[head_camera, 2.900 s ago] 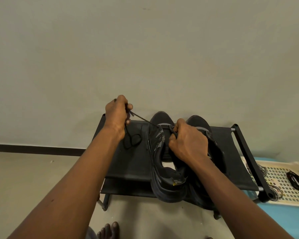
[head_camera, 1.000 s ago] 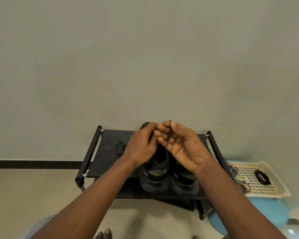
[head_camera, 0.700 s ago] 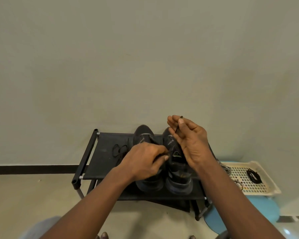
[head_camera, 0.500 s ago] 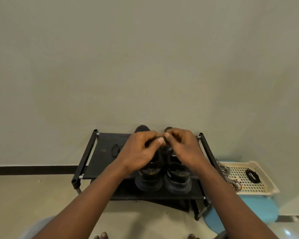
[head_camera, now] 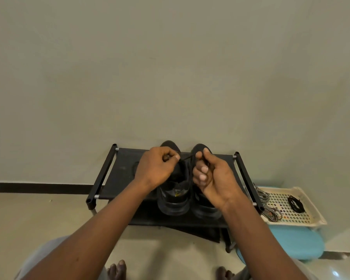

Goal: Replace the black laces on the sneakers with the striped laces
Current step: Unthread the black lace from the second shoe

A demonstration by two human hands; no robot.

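Two black sneakers stand side by side on a low black rack (head_camera: pixel 121 174), heels toward me: the left sneaker (head_camera: pixel 173 199) and the right sneaker (head_camera: pixel 205 209). Above their tongues a short stretch of black lace (head_camera: pixel 187 158) runs taut between my hands. My left hand (head_camera: pixel 157 168) pinches one end with curled fingers. My right hand (head_camera: pixel 212 178) grips the other end, fingers curled around it. Striped laces (head_camera: pixel 271 213) lie at the left end of a cream perforated tray (head_camera: pixel 311 215) to the right, with a coiled black lace (head_camera: pixel 295 203) further right in it.
The tray rests on a light blue stool (head_camera: pixel 299 243) right of the rack. A loop of black lace (head_camera: pixel 134 168) lies on the rack's left part, partly behind my left hand. The wall is close behind the rack. My bare feet (head_camera: pixel 117 269) show at the bottom edge.
Half a second ago both hands met over the sneakers' tongues; now they have drawn slightly apart, with a black lace stretched between them.
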